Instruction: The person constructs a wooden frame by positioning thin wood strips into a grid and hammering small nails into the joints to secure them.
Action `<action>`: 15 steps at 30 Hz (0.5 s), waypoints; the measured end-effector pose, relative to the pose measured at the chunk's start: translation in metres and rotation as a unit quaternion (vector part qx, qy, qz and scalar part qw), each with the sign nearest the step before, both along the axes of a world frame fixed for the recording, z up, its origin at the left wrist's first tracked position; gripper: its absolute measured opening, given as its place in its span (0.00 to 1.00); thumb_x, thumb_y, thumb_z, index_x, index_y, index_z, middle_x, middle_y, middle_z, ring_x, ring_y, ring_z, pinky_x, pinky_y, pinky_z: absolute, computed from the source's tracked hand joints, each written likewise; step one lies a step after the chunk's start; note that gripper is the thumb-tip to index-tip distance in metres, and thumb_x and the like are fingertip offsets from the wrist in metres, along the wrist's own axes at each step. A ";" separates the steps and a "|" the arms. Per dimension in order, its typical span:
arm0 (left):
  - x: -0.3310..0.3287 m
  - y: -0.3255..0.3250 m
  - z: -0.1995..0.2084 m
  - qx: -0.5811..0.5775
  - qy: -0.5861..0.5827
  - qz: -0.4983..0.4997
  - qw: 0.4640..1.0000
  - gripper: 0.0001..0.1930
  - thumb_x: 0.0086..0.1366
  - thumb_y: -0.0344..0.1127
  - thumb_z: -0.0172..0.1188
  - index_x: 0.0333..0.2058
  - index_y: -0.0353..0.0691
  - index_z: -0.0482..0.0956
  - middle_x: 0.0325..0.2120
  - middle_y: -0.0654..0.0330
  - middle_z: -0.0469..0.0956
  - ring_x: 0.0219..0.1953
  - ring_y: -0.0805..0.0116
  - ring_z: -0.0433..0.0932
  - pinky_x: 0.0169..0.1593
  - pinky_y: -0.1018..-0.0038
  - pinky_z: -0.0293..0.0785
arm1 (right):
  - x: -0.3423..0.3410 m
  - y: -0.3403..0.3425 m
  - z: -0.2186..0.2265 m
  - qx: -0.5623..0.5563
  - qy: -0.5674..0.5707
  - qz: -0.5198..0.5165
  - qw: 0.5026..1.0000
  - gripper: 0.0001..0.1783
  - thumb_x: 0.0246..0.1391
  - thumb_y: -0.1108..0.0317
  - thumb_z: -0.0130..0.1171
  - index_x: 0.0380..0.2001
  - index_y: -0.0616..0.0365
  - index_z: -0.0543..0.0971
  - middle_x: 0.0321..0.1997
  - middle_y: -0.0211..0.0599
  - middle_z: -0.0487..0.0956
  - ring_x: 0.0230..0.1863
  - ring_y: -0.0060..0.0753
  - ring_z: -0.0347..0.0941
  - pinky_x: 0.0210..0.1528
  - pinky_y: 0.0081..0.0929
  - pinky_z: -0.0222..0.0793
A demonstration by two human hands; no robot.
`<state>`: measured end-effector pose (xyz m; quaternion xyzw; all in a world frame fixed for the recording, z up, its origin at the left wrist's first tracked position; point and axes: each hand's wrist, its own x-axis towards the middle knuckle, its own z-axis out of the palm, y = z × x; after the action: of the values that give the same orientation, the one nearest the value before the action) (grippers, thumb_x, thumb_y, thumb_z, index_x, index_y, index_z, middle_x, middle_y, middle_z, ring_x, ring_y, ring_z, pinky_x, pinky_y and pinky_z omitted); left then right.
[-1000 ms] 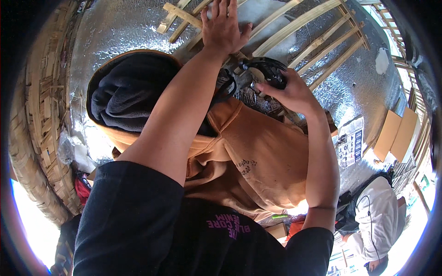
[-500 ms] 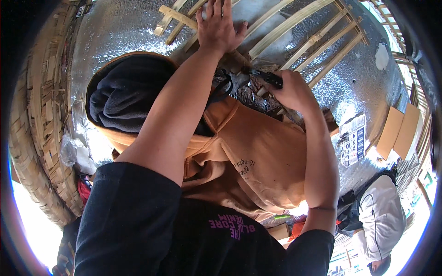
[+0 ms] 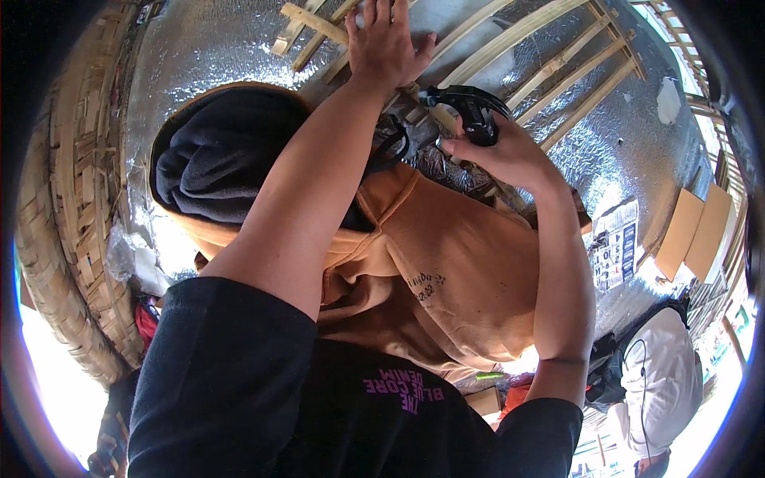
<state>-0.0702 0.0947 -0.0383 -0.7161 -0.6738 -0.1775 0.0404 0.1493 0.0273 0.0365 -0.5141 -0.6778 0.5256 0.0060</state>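
Head view: my left hand (image 3: 388, 44) is at twelve o'clock, palm down and fingers spread wide, its tips running to the upper edge of the picture. It lies over some wooden slats (image 3: 590, 105), which fan from twelve round toward one o'clock; I cannot tell whether anything is pinched beneath the palm.

My right hand (image 3: 506, 151), toward one o'clock, is curled closed around a black hammer (image 3: 472, 110), gripping it up close to the head. The hammer sits just below the slats, its striking end pointing toward eleven and its claw curving toward two. Its handle is mostly hidden by my fingers.

Behind all this spreads a crinkled silver foil sheet (image 3: 223, 48). Below my hands, across the middle, is a brown hooded jacket (image 3: 470, 263), its dark-lined hood (image 3: 219, 163) at ten o'clock; my left forearm crosses over the hood's edge. Whether anyone is wearing it, I cannot tell.

A woven wall (image 3: 76, 207) stands at nine o'clock, folded cardboard (image 3: 705, 235) at three, and a person in a white top (image 3: 663, 370) at four.
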 end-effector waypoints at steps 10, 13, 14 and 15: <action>-0.006 -0.004 -0.009 -0.006 0.017 0.014 1.000 0.43 0.61 0.53 0.60 0.67 0.32 0.56 0.68 0.44 0.58 0.68 0.43 0.58 0.69 0.43 0.51 | -0.014 -0.006 0.024 0.004 -0.014 0.002 1.000 0.23 0.51 0.55 0.69 0.40 0.65 0.83 0.32 0.52 0.84 0.40 0.48 0.83 0.45 0.42 0.77; 0.001 0.000 -0.006 0.007 0.009 -0.003 1.000 0.43 0.61 0.53 0.60 0.67 0.33 0.56 0.67 0.43 0.58 0.68 0.42 0.58 0.69 0.44 0.51 | 0.001 0.005 -0.012 0.007 -0.250 0.105 0.962 0.25 0.52 0.54 0.70 0.41 0.67 0.83 0.34 0.51 0.84 0.42 0.47 0.83 0.46 0.41 0.77; 0.004 0.001 -0.006 0.001 0.005 -0.005 1.000 0.43 0.61 0.53 0.60 0.67 0.33 0.57 0.67 0.43 0.59 0.68 0.41 0.58 0.69 0.44 0.50 | 0.017 -0.001 -0.030 0.079 -0.248 0.085 0.962 0.24 0.52 0.55 0.71 0.40 0.68 0.83 0.35 0.51 0.85 0.43 0.46 0.83 0.47 0.39 0.77; -0.002 -0.001 -0.006 -0.003 0.011 0.002 1.000 0.43 0.61 0.53 0.60 0.67 0.33 0.57 0.67 0.43 0.59 0.68 0.41 0.58 0.69 0.44 0.50 | 0.006 0.004 -0.014 0.078 -0.241 0.092 0.963 0.24 0.52 0.55 0.71 0.40 0.68 0.83 0.35 0.51 0.85 0.43 0.46 0.83 0.47 0.39 0.77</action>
<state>-0.0719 0.0937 -0.0442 -0.7169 -0.6752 -0.1674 0.0464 0.1556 0.0315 0.0228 -0.5590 -0.7424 0.3301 -0.1653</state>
